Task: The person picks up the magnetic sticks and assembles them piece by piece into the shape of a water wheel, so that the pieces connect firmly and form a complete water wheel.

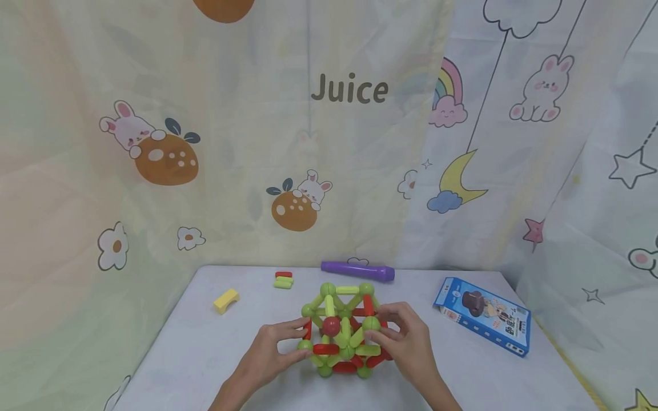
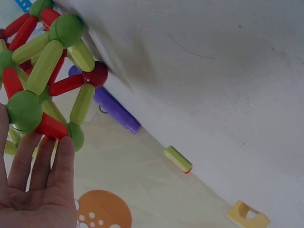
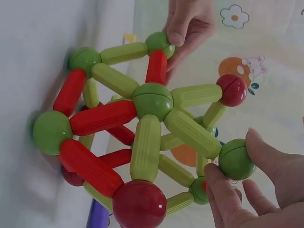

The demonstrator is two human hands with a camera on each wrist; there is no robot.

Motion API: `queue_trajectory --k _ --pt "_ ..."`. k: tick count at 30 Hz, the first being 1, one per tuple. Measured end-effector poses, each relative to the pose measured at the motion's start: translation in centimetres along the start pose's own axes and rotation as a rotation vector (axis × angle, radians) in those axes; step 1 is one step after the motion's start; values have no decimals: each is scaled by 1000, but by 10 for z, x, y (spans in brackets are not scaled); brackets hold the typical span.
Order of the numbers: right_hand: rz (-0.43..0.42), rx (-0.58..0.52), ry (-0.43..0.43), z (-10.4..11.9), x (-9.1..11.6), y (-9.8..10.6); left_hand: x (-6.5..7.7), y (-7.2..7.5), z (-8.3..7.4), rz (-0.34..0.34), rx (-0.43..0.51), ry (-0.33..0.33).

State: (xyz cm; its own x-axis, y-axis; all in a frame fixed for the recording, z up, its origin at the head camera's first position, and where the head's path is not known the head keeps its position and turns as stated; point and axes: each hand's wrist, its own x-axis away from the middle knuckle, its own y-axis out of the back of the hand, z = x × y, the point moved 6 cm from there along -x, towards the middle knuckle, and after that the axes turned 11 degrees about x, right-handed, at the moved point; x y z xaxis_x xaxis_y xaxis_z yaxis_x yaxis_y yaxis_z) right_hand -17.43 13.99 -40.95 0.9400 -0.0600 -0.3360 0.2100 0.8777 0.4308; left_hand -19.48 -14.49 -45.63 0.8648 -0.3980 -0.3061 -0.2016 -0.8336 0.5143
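A ball-and-rod magnetic building toy frame made of red and green balls and rods stands on the table between both hands. My left hand holds its left side, the thumb by a green ball and the fingertips against a red rod. On the other side my right hand pinches an upper green ball between thumb and fingers. A red ball sits at the front top of the frame. Parts of its far side are hidden behind nearer rods.
Behind the frame lies a purple tapered tube. Loose red and green rods lie back left, near a yellow arched block. A blue box rests at the right. A printed curtain hangs behind the white table.
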Motion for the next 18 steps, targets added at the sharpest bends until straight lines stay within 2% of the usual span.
queue_trajectory --k 10,18 --pt "8 -7 -22 -5 -2 0 0 -1 -1 -1 14 3" --pt "96 -100 -88 -12 -3 -6 1 0 -2 -5 13 3"
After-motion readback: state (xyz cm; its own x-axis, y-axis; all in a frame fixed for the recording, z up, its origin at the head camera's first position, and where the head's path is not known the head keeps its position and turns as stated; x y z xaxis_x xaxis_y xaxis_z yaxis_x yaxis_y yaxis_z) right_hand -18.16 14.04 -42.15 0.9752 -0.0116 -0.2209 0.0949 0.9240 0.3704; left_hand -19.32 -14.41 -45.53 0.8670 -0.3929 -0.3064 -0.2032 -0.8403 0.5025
